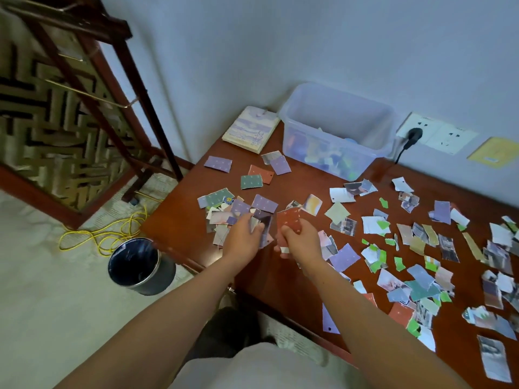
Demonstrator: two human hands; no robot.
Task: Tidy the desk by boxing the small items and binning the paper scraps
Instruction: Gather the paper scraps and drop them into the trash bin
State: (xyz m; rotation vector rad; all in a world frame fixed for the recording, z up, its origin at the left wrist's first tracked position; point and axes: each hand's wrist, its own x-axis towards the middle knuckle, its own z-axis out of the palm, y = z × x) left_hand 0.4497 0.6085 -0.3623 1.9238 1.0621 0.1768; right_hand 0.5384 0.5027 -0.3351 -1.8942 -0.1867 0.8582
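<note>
- Desk: red-brown wood, under both our hands, runs on well to the R of them.
- Wooden frame: stands on the floor, far L of and beyond our L hand.
- Clear box: on the desk beyond our R hand, against the wall, no lid on. We see coloured bits inside, too blurred to name.
- Bin: on the floor, L of and below L hand, near the desk's edge. Dark, round, open top.
- Notepad: flat at the desk corner, beyond L hand, just L of the box.
- Paper scraps: most lie spread to the R of R hand. A smaller heap sits at L hand's fingertips, w/ a few cards btw. our hands and the box.
- L hand: fingers curled, thumb on top, grasping a few purple scraps.
- R hand: just R of L hand, pinching a red card w/ white numbers, thumb on its face.
</note>
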